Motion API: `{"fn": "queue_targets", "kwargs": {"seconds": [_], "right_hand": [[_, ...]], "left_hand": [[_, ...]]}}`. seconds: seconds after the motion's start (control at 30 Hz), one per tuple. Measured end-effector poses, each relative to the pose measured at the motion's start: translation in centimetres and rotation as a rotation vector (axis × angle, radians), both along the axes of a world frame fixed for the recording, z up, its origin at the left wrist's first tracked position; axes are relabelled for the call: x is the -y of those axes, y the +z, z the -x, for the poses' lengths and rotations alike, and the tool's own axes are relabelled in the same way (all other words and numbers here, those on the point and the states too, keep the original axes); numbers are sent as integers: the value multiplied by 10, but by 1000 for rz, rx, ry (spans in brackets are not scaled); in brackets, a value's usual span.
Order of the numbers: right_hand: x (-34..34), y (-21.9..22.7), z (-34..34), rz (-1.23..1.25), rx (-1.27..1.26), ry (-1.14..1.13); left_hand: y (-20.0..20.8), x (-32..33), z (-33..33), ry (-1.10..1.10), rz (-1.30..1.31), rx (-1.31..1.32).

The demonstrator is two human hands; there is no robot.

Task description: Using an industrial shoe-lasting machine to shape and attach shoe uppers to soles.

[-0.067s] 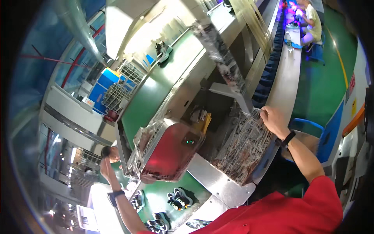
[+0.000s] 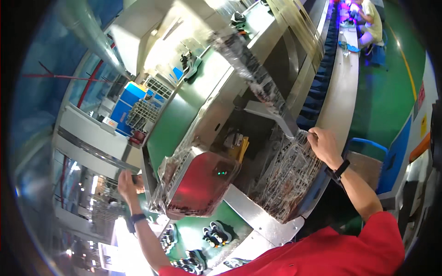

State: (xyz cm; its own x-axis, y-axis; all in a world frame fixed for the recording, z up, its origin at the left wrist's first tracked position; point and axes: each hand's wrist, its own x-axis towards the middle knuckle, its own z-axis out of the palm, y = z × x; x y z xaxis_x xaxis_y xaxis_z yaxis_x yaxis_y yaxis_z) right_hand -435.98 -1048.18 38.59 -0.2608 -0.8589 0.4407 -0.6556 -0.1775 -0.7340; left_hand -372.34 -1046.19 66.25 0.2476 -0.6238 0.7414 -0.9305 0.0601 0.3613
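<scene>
My right hand [image 2: 322,146] rests at the upper corner of a plastic-wrapped metal box [image 2: 290,179]. Its fingers are curled in against that corner, beside the foot of a grey bracket [image 2: 271,115]. My left hand [image 2: 127,186] is raised at the far left, past a red-faced control housing [image 2: 200,184] wrapped in clear plastic. Blur hides how its fingers are set, and nothing can be made out in them. Part of another person's head [image 2: 138,182] shows just behind it. Below lie several dark sports shoes [image 2: 216,233] on a green belt [image 2: 191,225].
A plastic-wrapped post [image 2: 253,73] slants over the machine. Another green belt [image 2: 172,124] runs up and away, carrying a shoe [image 2: 191,66]. Blue crates [image 2: 123,106] and wire racks [image 2: 142,115] stand left. A blue chair [image 2: 368,146] is at right; a seated person [image 2: 370,23] works far off.
My left hand has risen a little beside the red-faced housing. My right hand stays at the box corner. The view has shifted slightly, and another shoe shows beside the post on the upper belt.
</scene>
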Motion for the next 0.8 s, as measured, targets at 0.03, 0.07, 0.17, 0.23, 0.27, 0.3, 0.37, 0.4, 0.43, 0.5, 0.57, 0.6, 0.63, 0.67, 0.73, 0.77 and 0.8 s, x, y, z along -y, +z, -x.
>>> {"fn": "queue_targets", "kwargs": {"seconds": [0.03,0.07,0.17,0.23,0.27,0.3,0.37,0.4,0.43,0.5,0.57,0.6,0.63,0.67,0.73,0.77,0.8], "right_hand": [[1,-5,2,12,53,-11],[2,-11,2,29,110,-16],[8,-15,3,128,162,-24],[8,-12,6,134,232,5],[8,-11,9,136,233,18],[9,-9,8,185,251,45],[10,-11,11,212,270,59],[11,-12,14,196,271,49],[10,-8,15,205,275,69],[11,-2,16,183,294,107],[10,2,21,142,295,119],[10,2,21,114,326,123],[12,3,23,85,356,129],[15,4,25,78,353,136],[18,7,26,42,355,157],[20,0,25,14,361,155],[21,2,25,0,359,170]], "left_hand": [[11,36,45,-52,-16,-39],[15,64,102,-97,-29,-74],[26,140,227,-262,-198,176],[17,198,276,-277,-161,481],[15,225,296,-281,-146,579],[11,256,284,-577,-352,140],[2,296,334,-648,-361,146],[-6,304,396,-422,-156,595],[-7,327,398,-404,-147,607],[-7,356,408,-358,-143,655],[-11,389,424,-338,-149,674],[-13,399,434,-270,-187,680],[-15,411,441,-200,-225,685],[-15,425,441,-194,-232,680],[-22,458,439,-238,-181,769],[-29,467,451,-271,-225,745],[-30,482,444,-306,-99,847]]}}
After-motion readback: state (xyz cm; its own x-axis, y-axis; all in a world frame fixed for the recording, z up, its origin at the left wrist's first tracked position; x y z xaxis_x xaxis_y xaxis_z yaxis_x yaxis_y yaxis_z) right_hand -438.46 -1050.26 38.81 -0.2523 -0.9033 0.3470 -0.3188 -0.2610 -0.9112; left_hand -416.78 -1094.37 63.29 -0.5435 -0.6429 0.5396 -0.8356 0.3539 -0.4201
